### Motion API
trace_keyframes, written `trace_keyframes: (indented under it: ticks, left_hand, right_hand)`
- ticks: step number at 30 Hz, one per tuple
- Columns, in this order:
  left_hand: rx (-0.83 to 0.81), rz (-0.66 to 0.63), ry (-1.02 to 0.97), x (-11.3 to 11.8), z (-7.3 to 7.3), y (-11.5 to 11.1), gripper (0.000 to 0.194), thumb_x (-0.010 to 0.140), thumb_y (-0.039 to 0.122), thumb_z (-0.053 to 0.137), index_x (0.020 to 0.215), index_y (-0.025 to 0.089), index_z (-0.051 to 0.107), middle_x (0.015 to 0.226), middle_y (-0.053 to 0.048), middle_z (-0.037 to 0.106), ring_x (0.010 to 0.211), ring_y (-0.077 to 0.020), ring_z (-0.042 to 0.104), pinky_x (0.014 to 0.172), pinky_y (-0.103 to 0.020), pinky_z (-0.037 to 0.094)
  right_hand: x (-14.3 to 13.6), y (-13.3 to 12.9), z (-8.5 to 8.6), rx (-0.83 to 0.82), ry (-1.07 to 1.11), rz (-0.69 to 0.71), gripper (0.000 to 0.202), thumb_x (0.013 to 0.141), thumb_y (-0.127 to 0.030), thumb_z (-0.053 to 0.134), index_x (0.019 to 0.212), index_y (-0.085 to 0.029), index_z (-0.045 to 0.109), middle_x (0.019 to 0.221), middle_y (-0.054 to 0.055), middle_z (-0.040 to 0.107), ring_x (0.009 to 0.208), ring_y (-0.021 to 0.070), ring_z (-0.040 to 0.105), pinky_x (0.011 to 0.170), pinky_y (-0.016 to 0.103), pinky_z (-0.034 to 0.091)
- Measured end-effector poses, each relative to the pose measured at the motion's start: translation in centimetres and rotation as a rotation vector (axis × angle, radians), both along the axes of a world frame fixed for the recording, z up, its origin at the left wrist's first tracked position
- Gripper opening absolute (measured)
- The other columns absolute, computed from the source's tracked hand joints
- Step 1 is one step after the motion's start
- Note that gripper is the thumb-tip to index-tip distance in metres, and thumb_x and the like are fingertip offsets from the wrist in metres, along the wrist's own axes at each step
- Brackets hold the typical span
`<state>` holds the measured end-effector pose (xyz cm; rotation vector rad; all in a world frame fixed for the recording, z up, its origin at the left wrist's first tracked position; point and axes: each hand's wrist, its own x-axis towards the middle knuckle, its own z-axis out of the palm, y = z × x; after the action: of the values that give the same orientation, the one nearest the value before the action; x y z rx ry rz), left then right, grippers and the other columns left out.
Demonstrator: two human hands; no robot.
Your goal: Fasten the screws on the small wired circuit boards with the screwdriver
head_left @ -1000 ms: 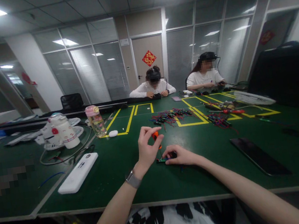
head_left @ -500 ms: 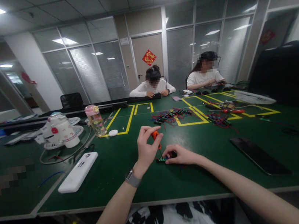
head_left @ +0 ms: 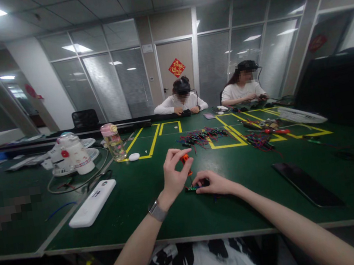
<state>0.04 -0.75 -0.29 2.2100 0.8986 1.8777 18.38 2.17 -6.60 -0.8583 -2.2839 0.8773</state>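
Note:
My left hand point(head_left: 175, 171) is closed around the orange-and-black handle of a small screwdriver point(head_left: 185, 159), thumb on one side and fingers on the other. The screwdriver stands upright, its thin shaft reaching down to a small green circuit board point(head_left: 191, 188) on the table. My right hand point(head_left: 215, 183) pinches the right part of this board and keeps it against the green surface. Its fingertips cover much of the board, so the exact spot under the screwdriver tip is too small to tell.
Beyond my hands lies a heap of wired boards point(head_left: 202, 136), with a smaller bunch point(head_left: 260, 142) to its right. A dark phone point(head_left: 307, 184) lies at right, a white power bank point(head_left: 93, 204) at left. A bottle point(head_left: 113, 142) stands farther back. Two people sit across the table.
The screwdriver handle has turned slightly between the fingers of my left hand. My right hand and the board have stayed in place.

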Motion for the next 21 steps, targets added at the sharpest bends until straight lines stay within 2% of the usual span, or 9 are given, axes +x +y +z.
trace_keyframes:
  ticks: [5,9,13,15,19,21]
  left_hand:
    - [-0.072,-0.126,-0.003,-0.17,-0.02,-0.02,0.033,0.098,0.023,0.039,0.124,0.021,0.059,0.113,-0.008,0.063,0.106,-0.0180,0.059,0.092,-0.033,0.047]
    - [-0.061,-0.090,-0.017,-0.12,0.04,-0.05,0.029,0.096,0.023,0.046,0.120,0.020,0.062,0.103,-0.006,0.065,0.096,-0.0167,0.061,0.086,-0.030,0.048]
    - [-0.007,-0.007,-0.002,-0.05,0.13,-0.11,0.021,0.090,0.025,0.058,0.108,0.022,0.067,0.090,-0.003,0.059,0.084,-0.0150,0.058,0.078,-0.028,0.047]
    - [-0.012,-0.013,0.004,-0.09,0.12,-0.12,0.022,0.092,0.026,0.054,0.109,0.022,0.067,0.092,-0.004,0.060,0.086,-0.0154,0.058,0.078,-0.028,0.047]
    - [-0.043,-0.102,0.014,-0.18,0.02,-0.07,0.032,0.097,0.023,0.041,0.123,0.022,0.061,0.110,-0.008,0.064,0.103,-0.0187,0.059,0.090,-0.033,0.046]
    - [-0.047,-0.097,0.002,-0.16,0.00,-0.04,0.032,0.097,0.022,0.043,0.124,0.022,0.060,0.109,-0.007,0.065,0.101,-0.0182,0.059,0.089,-0.032,0.047]
  right_hand:
    - [0.01,0.06,-0.03,-0.001,0.006,-0.001,0.025,0.074,-0.033,0.075,0.091,-0.015,0.073,0.074,0.001,0.057,0.067,0.0128,0.050,0.063,0.025,0.041]
    - [-0.01,-0.03,0.13,-0.007,0.005,-0.002,0.023,0.074,-0.030,0.074,0.091,-0.015,0.072,0.074,0.000,0.057,0.067,0.0128,0.051,0.063,0.025,0.041]
    - [-0.04,-0.10,0.23,-0.005,-0.003,-0.004,0.022,0.074,-0.030,0.075,0.091,-0.015,0.072,0.074,0.000,0.057,0.067,0.0127,0.051,0.064,0.025,0.041]
    - [-0.04,-0.08,0.19,0.003,-0.001,-0.005,0.023,0.074,-0.031,0.075,0.091,-0.016,0.073,0.074,0.000,0.057,0.068,0.0129,0.051,0.065,0.025,0.041]
    - [-0.03,-0.03,0.11,0.002,0.004,-0.001,0.023,0.074,-0.030,0.075,0.091,-0.016,0.073,0.075,0.000,0.058,0.068,0.0132,0.051,0.065,0.025,0.041]
    - [-0.04,-0.03,0.11,-0.001,0.002,-0.003,0.022,0.074,-0.030,0.075,0.090,-0.015,0.073,0.074,0.001,0.058,0.068,0.0132,0.051,0.064,0.025,0.041]
